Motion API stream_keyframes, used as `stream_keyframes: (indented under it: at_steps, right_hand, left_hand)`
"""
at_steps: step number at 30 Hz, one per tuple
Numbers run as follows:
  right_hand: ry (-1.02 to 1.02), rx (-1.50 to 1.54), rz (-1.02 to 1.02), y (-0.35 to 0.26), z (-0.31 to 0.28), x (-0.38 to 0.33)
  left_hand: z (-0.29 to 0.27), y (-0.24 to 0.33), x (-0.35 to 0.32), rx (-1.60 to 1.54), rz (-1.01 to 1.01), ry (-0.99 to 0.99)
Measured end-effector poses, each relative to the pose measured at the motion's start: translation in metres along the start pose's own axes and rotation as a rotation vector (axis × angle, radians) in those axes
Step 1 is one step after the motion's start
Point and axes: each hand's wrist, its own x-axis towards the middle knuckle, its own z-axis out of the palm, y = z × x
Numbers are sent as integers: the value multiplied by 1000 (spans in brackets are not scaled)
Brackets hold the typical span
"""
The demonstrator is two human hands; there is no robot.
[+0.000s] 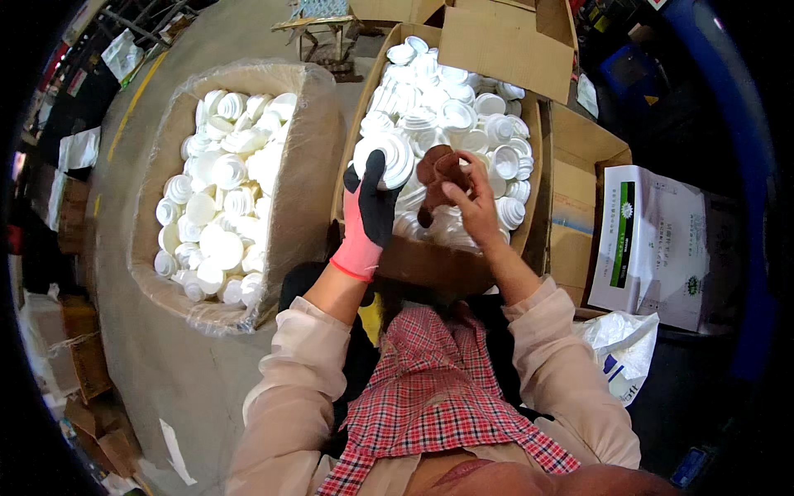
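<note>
Floor, flap over white pieces

A white plastic lid is hiding fingers of the gloved left hand; a brown object in the right hand is defying identification; a cardboard flap is covering the far-right corner of the carton; the upper edge is cropping a stool.

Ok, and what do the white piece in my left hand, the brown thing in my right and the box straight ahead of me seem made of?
White piece: probably plastic, smooth and ringed.
Brown thing: perhaps fabric, dull and crumpled, though leather is possible.
Box: likely cardboard, matt brown with an open flap.
</note>
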Motion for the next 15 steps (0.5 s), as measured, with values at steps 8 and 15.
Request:
stream_keyframes:
  at_steps: [8,15]
  right_hand:
    - [135,8,-1,-18,9,-4]
    - [-198,168,175,-36,-55,22]
  left_hand:
    - [21,-19,-16,64,-127,-93]
    - [23,-8,-17,619,-163,-291]
